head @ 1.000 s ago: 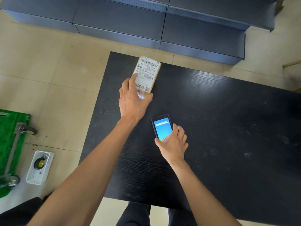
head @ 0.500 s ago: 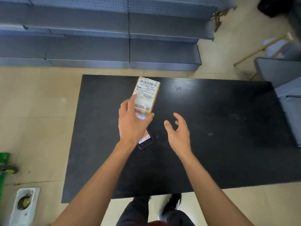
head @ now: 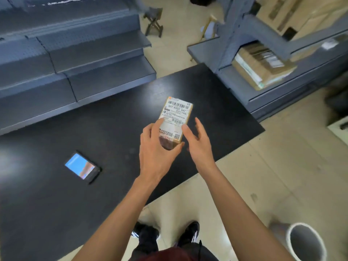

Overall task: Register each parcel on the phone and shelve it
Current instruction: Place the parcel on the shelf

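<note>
Holding parcel (head: pixel 176 120) up in left hand (head: pixel 157 151), fingers wrapped round its lower end, label side facing the camera, barcode end pointing away. Hovering above the near right part of the surface (head: pixel 47 194), not resting on it.

Right hand (head: pixel 198 142) open, fingers spread, just beside the parcel's right edge; thumb tip looking close to or touching the label, can't tell which. Not gripping anything.

Phone (head: pixel 82 167) lying flat on the surface well to the left, screen lit (blue, content blurred), nobody touching it.

Progress, judging from layout:
- Registration of this parcel: probably done, given phone put down with screen on and parcel lifted clear. Not verifiable from screen.
- Shelving: not done yet. Parcel in hand, off any shelf.
- One larger box (head: pixel 261 65) already sitting on the right shelf (head: pixel 250 91), likely an earlier parcel.
- Left shelves (head: pixel 75 59) showing bare.
- No other unshelved parcels visible on the surface, so possibly the last one (frame not covering the whole room).

Remaining: carrying parcel to a shelf slot, setting down label out. Label reading 507-K503 447, maybe a slot code.
</note>
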Demonstrator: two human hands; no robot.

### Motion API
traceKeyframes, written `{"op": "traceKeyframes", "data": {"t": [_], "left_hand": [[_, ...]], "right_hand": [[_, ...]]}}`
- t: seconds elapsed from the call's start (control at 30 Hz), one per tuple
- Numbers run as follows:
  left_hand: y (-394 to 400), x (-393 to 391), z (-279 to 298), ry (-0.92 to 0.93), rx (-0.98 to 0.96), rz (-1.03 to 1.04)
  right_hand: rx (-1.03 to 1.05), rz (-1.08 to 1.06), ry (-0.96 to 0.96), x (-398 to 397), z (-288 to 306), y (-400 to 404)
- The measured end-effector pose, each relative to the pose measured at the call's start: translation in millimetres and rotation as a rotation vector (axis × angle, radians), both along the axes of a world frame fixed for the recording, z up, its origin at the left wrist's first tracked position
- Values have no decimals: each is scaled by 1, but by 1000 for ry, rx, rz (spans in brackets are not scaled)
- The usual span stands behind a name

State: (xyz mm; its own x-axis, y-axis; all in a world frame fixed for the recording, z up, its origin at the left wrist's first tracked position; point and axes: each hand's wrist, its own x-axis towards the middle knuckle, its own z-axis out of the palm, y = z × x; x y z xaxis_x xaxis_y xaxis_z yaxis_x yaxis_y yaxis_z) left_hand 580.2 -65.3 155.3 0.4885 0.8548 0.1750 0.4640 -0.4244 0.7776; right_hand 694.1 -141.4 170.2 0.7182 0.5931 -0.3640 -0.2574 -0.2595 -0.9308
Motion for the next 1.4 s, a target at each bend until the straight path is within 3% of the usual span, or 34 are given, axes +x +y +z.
{"op": "traceKeyframes", "data": {"t": [0.2,0.5,0.83,1.2,1.4], "left_hand": [[-101,85,13,-38,-10,-183],[-199,177,35,-45,-14,-570],[-200,273,26,77,-84,-801],[-203,441,19,93,-256,-952],[-220,527,32,108,-240,-1010]], "right_hand": [[163,-198,117,74,7,-106],[260,-426,2,161,24,-235],[251,-610,-72,248,22,-308],[231,-750,-136,387,35,-327],[246,-849,-127,446,42,-355]]}}
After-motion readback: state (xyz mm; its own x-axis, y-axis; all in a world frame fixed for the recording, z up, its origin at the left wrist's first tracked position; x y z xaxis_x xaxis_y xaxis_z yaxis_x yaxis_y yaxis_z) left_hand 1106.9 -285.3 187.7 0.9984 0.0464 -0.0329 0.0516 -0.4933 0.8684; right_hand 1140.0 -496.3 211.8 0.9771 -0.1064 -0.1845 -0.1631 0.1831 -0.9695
